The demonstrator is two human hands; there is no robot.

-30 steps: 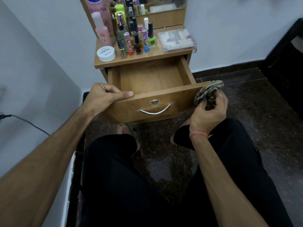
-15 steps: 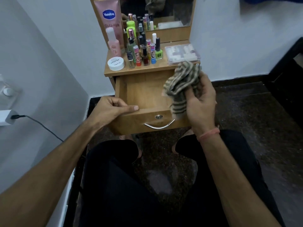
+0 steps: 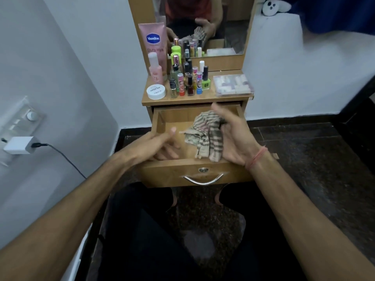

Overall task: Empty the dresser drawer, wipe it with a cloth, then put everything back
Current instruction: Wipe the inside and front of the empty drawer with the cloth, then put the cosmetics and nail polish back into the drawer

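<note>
The wooden dresser drawer (image 3: 174,173) is pulled out, and its visible inside holds no items. Over its right half my right hand (image 3: 235,136) holds a striped beige-and-brown cloth (image 3: 205,134), which hangs bunched down into the drawer. My left hand (image 3: 158,145) hovers over the drawer's front left with fingers loosely extended toward the cloth and holds nothing. The cosmetics stand on the dresser top (image 3: 203,97): several small bottles (image 3: 189,82), a pink Vaseline tube (image 3: 153,43), a white jar (image 3: 155,91) and a clear plastic box (image 3: 233,85).
A mirror (image 3: 223,23) rises behind the dresser top. A white charger (image 3: 20,145) with a black cable is plugged into the left wall. My legs in black trousers are below the drawer, on a dark speckled floor (image 3: 314,159). A dark furniture edge stands at the far right.
My right hand brought the cloth from the drawer's right front corner up and into the drawer. My left hand let go of the drawer front and moved over the drawer.
</note>
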